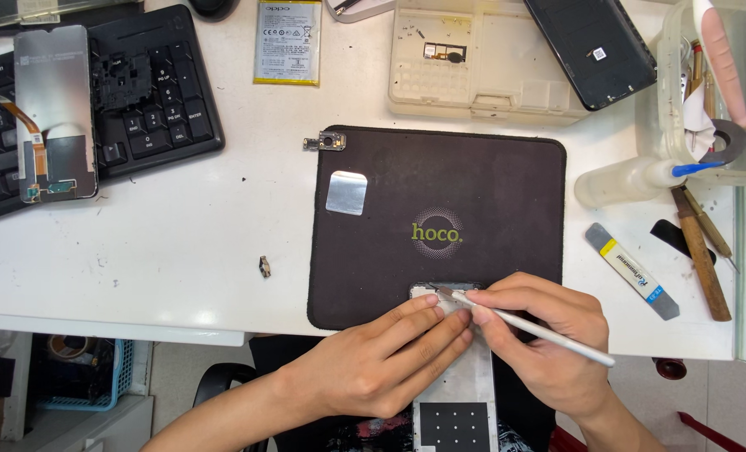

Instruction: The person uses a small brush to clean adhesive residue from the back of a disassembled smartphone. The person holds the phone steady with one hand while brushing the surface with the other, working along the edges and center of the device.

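Note:
An opened phone frame (454, 408), silvery with a dark square patch, lies across the near edge of a dark work mat (440, 192). My left hand (385, 364) presses its fingers on the frame's top end. My right hand (540, 335) grips a thin white tweezer-like tool (540, 329), with its tip at the frame's top edge beside my left fingertips. The part under the fingertips is hidden.
On the white table: a black keyboard (151, 92) with a phone screen panel (53, 113) on it, a battery (287, 42), a beige parts tray (473, 63), a dark back cover (594, 46), a small camera module (325, 141), a metal pry tool (632, 270), wooden-handled tools (701, 255), a clear bottle (620, 182).

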